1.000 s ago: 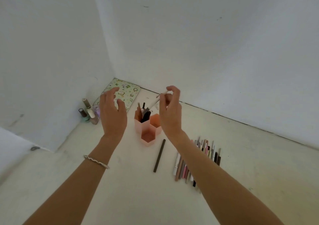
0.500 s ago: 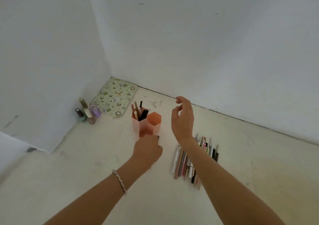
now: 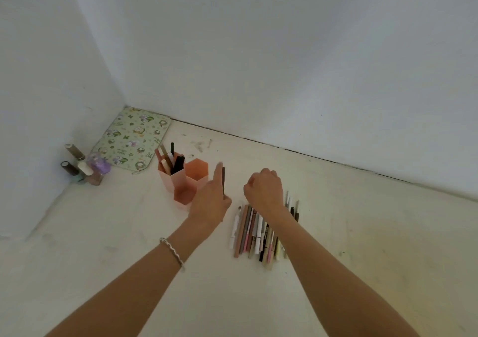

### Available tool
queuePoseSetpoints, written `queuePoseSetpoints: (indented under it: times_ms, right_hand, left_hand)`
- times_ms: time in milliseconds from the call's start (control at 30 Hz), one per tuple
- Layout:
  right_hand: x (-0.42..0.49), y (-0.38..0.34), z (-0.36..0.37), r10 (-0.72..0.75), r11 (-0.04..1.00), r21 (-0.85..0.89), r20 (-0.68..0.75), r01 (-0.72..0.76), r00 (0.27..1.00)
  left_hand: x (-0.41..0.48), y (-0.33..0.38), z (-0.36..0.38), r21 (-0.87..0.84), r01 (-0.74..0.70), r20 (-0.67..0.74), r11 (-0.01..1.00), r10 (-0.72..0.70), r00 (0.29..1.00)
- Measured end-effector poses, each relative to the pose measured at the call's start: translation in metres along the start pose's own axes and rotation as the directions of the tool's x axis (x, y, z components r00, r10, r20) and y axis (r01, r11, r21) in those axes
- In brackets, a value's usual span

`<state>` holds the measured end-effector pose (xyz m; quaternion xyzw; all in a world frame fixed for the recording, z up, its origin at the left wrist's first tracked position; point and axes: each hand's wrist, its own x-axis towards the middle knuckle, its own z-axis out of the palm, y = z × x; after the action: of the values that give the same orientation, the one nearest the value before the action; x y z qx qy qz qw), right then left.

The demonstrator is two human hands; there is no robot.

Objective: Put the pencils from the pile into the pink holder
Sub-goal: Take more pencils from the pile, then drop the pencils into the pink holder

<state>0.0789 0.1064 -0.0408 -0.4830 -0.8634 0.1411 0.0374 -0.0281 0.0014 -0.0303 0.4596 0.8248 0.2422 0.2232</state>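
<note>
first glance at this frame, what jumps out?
Two bare forearms reach in from the bottom: the left hand lifts a dark pencil upright beside the pink holder, while the right hand curls over the pencil pile lying on the pale floor. In the far left corner sit a floral pouch and several small bottles.

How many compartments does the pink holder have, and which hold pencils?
3. The far-left compartment holds several pencils. The far-right compartment looks empty. The nearest compartment is partly hidden behind the left hand, so I cannot tell.
</note>
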Motion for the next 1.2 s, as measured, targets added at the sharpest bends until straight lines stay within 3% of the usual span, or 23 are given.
queuePoseSetpoints:
  times_ms: [100, 300, 367, 400, 500, 567, 667, 800, 933, 1033, 1200]
  right_hand:
    - [-0.004, -0.002, 0.014, 0.029, 0.99, -0.137, 0.107, -0.014, 0.994]
    - [-0.011, -0.009, 0.04, 0.035, 0.975, -0.221, 0.192, 0.008, 0.981]
    - [-0.008, -0.016, 0.037, 0.069, 0.995, -0.077, 0.176, -0.056, 0.982]
    - [-0.004, -0.021, 0.031, 0.106, 0.99, 0.08, 0.148, -0.118, 0.983]
    - [0.011, -0.038, 0.0, 0.235, 0.785, 0.576, 0.066, -0.229, 0.97]
    - [0.021, -0.048, -0.023, 0.271, 0.666, 0.729, -0.043, -0.155, 0.962]
    - [0.029, -0.065, -0.048, 0.291, 0.559, 0.829, -0.217, 0.018, 0.932]
    - [0.028, -0.086, -0.056, 0.242, 0.512, 0.843, -0.328, 0.167, 0.913]
    - [0.018, -0.103, -0.053, 0.184, 0.487, 0.837, -0.376, 0.248, 0.908]
    - [0.011, -0.118, -0.047, 0.088, 0.505, 0.792, -0.443, 0.344, 0.892]
    - [0.002, -0.139, -0.022, -0.114, 0.629, 0.684, -0.389, 0.37, 0.914]
  left_hand:
    - [0.005, 0.009, -0.019, -0.164, -0.006, -0.055, 0.986, -0.003, 0.998]
    - [0.003, 0.011, -0.042, -0.288, -0.074, -0.263, 0.955, -0.004, 0.965]
    - [0.003, 0.006, -0.055, -0.358, -0.114, -0.344, 0.927, -0.018, 0.939]
    - [0.004, 0.002, -0.064, -0.404, -0.144, -0.41, 0.903, -0.038, 0.911]
    - [0.012, -0.02, -0.098, -0.504, -0.217, -0.61, 0.836, -0.167, 0.774]
    - [0.016, -0.038, -0.114, -0.504, -0.22, -0.672, 0.835, -0.22, 0.707]
    - [0.013, -0.056, -0.115, -0.419, -0.155, -0.665, 0.895, -0.186, 0.723]
    - [0.007, -0.067, -0.094, -0.194, -0.102, -0.637, 0.976, -0.046, 0.77]
    - [0.005, -0.082, -0.082, 0.12, -0.069, -0.706, 0.99, 0.134, 0.695]
    - [0.0, -0.088, -0.088, 0.031, -0.049, -0.761, 0.998, 0.056, 0.646]
    - [-0.004, -0.083, -0.105, -0.186, -0.123, -0.727, 0.975, -0.053, 0.685]
